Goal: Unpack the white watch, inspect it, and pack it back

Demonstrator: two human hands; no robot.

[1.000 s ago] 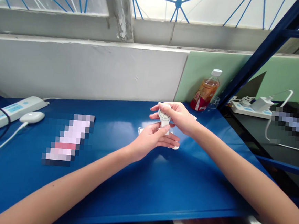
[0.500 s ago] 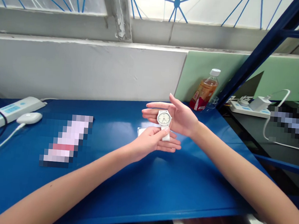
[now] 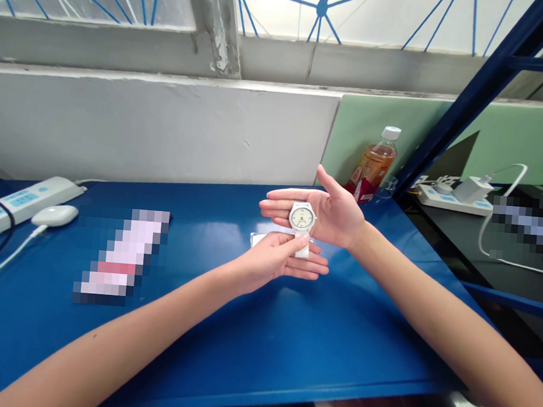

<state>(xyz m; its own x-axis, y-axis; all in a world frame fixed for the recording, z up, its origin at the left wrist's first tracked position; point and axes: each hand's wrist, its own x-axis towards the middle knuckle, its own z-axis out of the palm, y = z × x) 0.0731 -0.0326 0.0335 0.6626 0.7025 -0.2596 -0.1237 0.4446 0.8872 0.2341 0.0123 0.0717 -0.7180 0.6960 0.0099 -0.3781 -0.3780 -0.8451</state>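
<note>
The left hand [image 3: 281, 257] is gripping a white wristwatch [image 3: 302, 218] by its strap, the thumb pressing the band down against the fingers. The watch is sitting above the surface [image 3: 222, 356], between the two hands, its dial facing up toward the wearer. Its long axis is running roughly away from the person, the dial lying just beyond the left thumb and the strap's loose end pointing back over the left fingers. The right hand [image 3: 334, 215] is opening flat behind the dial, palm showing, fingers pointing left and thumb raised; whether it is touching the case cannot be told. Both hands are lying close to the watch, the left alone holding it.

Beneath the left hand, a white item [image 3: 256, 238] is showing only partly. A pixelated phone-like slab [image 3: 129, 252] is lying well to the left, and a drink bottle [image 3: 373, 167] is standing beyond the right hand. Nothing visible is coming between the right palm and the watch.
</note>
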